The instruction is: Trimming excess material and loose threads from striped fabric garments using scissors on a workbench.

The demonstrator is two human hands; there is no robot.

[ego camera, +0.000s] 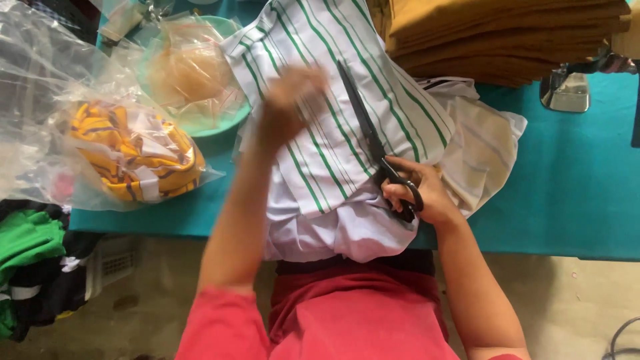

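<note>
striped cloth (333,100) under both hands

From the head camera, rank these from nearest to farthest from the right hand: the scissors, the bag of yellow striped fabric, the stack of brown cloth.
1. Scissors: held in the right hand, blades pointing up over the striped cloth.
2. Stack of brown cloth: top right, at the table's far edge.
3. Bag of yellow striped fabric: far left, beyond the left arm.
</note>
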